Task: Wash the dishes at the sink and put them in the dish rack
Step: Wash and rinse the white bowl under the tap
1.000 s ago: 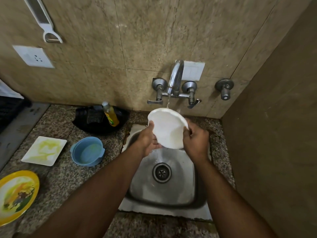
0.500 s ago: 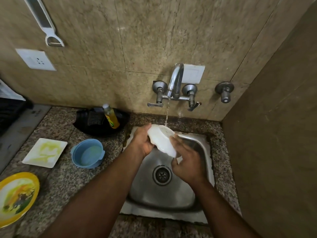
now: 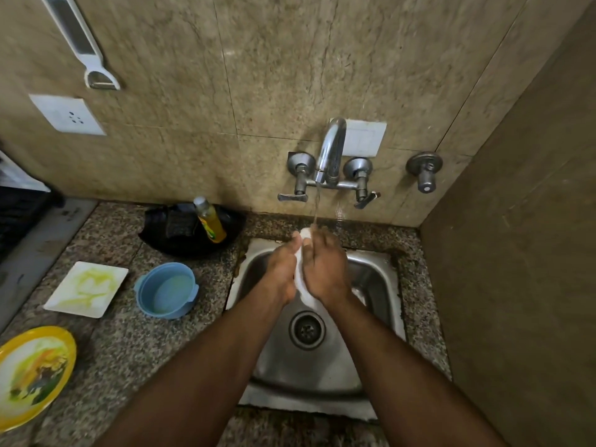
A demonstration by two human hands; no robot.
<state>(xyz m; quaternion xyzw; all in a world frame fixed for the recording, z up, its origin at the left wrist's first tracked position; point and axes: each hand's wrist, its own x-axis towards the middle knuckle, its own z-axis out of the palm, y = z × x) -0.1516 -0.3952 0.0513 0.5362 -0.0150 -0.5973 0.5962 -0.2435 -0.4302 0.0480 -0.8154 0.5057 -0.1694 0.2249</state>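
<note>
Dishes under inspection: steel sink at centre, then on the left counter a soiled yellow plate, a smeared white square plate and a blue bowl. White dish stands edge-on over the basin under the running tap; my left hand and right hand press it between them, fingers wrapped on. Risk: wet surfaces could let it slip into the basin. Soap bottle label unreadable.

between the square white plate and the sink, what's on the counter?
In the head view, the blue bowl stands on the granite counter between the square white plate and the sink.
</note>
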